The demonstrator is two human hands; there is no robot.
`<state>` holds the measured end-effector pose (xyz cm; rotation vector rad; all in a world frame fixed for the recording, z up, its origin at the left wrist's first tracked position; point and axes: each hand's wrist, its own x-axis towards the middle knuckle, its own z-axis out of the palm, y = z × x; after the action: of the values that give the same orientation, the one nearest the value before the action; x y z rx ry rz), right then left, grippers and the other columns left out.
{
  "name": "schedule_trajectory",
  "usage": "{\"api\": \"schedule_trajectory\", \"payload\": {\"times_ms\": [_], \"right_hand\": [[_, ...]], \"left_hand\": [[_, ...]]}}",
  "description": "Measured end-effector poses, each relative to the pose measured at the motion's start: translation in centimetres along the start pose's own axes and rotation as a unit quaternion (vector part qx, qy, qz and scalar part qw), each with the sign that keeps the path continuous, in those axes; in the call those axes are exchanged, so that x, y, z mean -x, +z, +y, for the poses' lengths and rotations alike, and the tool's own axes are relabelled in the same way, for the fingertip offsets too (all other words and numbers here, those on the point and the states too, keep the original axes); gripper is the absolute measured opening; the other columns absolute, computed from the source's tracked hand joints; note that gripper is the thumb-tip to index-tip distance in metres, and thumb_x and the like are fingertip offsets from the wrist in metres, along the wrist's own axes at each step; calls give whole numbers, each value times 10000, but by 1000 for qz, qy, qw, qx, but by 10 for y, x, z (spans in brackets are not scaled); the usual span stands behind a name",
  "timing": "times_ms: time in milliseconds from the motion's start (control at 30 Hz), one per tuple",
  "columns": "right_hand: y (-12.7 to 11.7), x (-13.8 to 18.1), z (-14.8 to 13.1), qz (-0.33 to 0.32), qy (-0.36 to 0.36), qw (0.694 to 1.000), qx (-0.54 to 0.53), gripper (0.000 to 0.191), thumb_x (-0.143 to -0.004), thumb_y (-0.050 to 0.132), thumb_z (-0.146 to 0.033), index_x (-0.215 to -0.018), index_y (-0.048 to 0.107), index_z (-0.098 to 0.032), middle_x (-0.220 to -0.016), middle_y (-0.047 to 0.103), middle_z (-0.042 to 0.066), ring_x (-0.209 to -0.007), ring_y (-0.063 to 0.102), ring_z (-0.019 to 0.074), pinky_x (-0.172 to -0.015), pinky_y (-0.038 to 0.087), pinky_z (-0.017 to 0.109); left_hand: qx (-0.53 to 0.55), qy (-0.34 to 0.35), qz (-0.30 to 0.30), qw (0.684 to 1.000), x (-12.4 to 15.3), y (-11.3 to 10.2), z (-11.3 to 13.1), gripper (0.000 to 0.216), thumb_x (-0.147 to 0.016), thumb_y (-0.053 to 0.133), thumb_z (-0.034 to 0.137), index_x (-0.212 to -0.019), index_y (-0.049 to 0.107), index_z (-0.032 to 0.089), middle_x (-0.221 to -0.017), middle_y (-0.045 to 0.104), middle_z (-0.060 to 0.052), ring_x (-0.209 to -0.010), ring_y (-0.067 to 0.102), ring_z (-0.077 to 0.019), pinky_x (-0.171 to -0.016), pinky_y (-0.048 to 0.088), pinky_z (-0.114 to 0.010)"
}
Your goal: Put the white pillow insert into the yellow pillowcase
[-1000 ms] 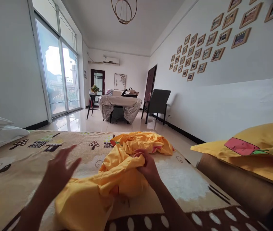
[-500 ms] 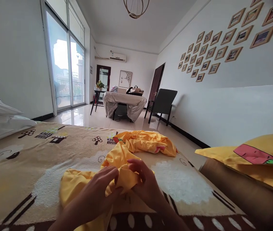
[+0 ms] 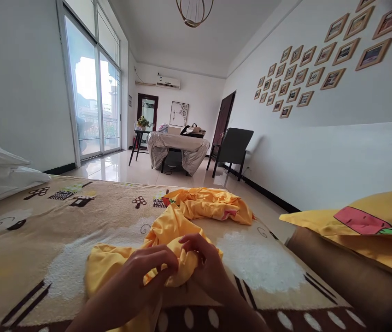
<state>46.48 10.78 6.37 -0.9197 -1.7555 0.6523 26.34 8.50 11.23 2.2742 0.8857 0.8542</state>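
A crumpled yellow cloth [image 3: 213, 203], perhaps bedding, lies in a loose winding shape across the patterned blanket [image 3: 102, 221]. Small red and pink printed patches show on it. My left hand [image 3: 150, 267] grips a bunched part of the cloth from the left, thumb and fingers pinched together. On the other side of that bunch, my right hand [image 3: 204, 258] has its fingers curled around the fabric. Between the two hands the cloth bulges in a rounded fold. Some fingertips are hidden in the folds, and more of the cloth lies under my left forearm.
A yellow pillow [image 3: 365, 216] with a pink radish-like print rests at the right on a brown support. White bags [image 3: 5, 175] lie at the left edge. Beyond the blanket stand a covered table [image 3: 178, 142] and a dark chair [image 3: 235, 145].
The cloth between my hands has gone from a raised, flatter flap to a rounder bunch. My fingers have shifted slightly on it, while the rest of the cloth lies as before.
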Motion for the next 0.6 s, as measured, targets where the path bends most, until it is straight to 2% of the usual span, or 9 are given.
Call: {"api": "schedule_trajectory", "payload": {"times_ms": [67,133,233,400,600], "right_hand": [[2,0,2,3,0,1000,-1,315,-639,647,-129,-938,607,-219,-786,617,-21,-656,551,110,-565,411,196],[4,0,3,-1,3,1000,1,273,-639,653,-144,-896,598,-214,-756,605,-26,-639,534,107,-548,399,194],[4,0,1,-11,11,1000,-1,238,-645,651,-164,-869,585,-208,-744,609,-23,-649,537,114,-560,405,200],[3,-1,-2,-10,18,1000,7,237,-649,650,-175,-879,597,-207,-751,615,-17,-644,542,113,-576,409,207],[2,0,2,-15,8,1000,9,278,-635,648,-130,-900,620,-210,-739,594,-27,-629,521,103,-554,388,195]], "left_hand": [[-12,-18,10,1000,-1,8,-4,196,-906,501,244,-1061,616,276,-906,671,24,-855,609,-136,-835,463,-252],[-12,-27,11,1000,-3,16,-9,384,-867,545,214,-1237,531,314,-883,664,39,-810,603,-129,-820,469,-252],[-13,-19,12,1000,-4,24,-13,473,-847,566,215,-1299,494,337,-886,664,34,-777,600,-127,-789,484,-243],[-27,20,42,999,-3,23,-6,284,-841,571,194,-1088,648,311,-900,683,23,-769,614,-117,-768,490,-206],[-29,100,132,986,-3,18,-5,126,-842,557,169,-825,665,232,-736,666,30,-663,610,-91,-632,471,-152]]}}
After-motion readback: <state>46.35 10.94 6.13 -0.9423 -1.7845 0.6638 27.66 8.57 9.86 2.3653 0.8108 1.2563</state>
